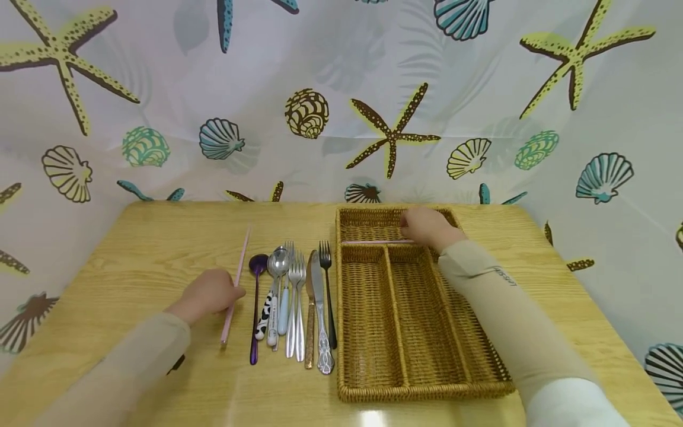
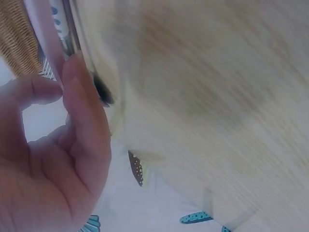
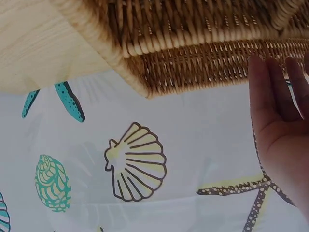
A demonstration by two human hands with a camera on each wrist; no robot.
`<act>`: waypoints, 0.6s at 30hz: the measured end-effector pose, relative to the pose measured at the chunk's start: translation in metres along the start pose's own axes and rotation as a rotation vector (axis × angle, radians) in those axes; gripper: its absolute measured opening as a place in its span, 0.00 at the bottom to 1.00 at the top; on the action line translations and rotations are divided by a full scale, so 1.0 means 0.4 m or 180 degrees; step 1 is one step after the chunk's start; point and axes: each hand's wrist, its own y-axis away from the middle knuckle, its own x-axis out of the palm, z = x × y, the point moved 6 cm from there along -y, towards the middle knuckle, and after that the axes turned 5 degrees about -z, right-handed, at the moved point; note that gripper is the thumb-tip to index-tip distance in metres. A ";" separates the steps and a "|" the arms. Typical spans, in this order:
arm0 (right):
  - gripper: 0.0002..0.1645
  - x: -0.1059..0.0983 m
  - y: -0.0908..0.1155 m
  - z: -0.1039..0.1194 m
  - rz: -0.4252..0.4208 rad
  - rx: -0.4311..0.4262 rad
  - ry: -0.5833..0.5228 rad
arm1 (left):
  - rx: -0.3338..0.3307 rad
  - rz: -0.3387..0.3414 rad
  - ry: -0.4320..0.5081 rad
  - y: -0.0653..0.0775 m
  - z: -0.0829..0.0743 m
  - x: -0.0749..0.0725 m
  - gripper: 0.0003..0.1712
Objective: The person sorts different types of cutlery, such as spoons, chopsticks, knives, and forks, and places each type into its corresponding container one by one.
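Note:
My left hand [image 1: 210, 290] pinches a slim pink chopstick [image 1: 242, 255] between thumb and forefinger, at the left of the cutlery row; the left wrist view shows this grip close up. At the back compartment of the wicker basket [image 1: 368, 392] is my right hand [image 1: 427, 227]. A second pink chopstick [image 1: 373, 242] lies crosswise there along the divider, its right end running under that hand. In the right wrist view the fingers [image 3: 263, 92] are nearly straight over the basket's edge, and no chopstick shows between them.
Beside the left hand lie a purple spoon [image 1: 258, 264], silver spoons [image 1: 278, 261], several forks [image 1: 296, 273], a bronze-coloured knife [image 1: 310, 320], a silver knife [image 1: 318, 290] and a black fork [image 1: 325, 261]. The basket's long compartments sit in front. Patterned cloth [image 1: 256, 89] hangs behind the wooden table [image 1: 160, 255].

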 end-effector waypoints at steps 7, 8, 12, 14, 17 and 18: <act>0.16 -0.032 0.022 0.036 -0.0115 -0.0064 0.0041 | 0.0148 -0.0090 0.0124 -0.009 -0.028 -0.033 0.12; 0.16 -0.038 0.025 0.042 -0.0156 -0.0084 0.0049 | 0.0168 -0.0115 0.0134 -0.010 -0.037 -0.041 0.12; 0.16 -0.067 0.037 0.076 -0.0325 -0.0223 0.0064 | 0.0274 -0.0233 0.0202 -0.014 -0.087 -0.074 0.11; 0.17 -0.085 0.044 0.096 -0.0428 -0.0322 0.0106 | 0.0333 -0.0289 0.0228 -0.017 -0.115 -0.090 0.10; 0.20 -0.108 0.055 0.129 -0.0534 -0.0416 0.0198 | 0.0406 -0.0374 0.0171 -0.022 -0.156 -0.108 0.12; 0.22 -0.115 0.059 0.140 -0.0572 -0.0441 0.0233 | 0.0439 -0.0411 0.0150 -0.024 -0.170 -0.112 0.12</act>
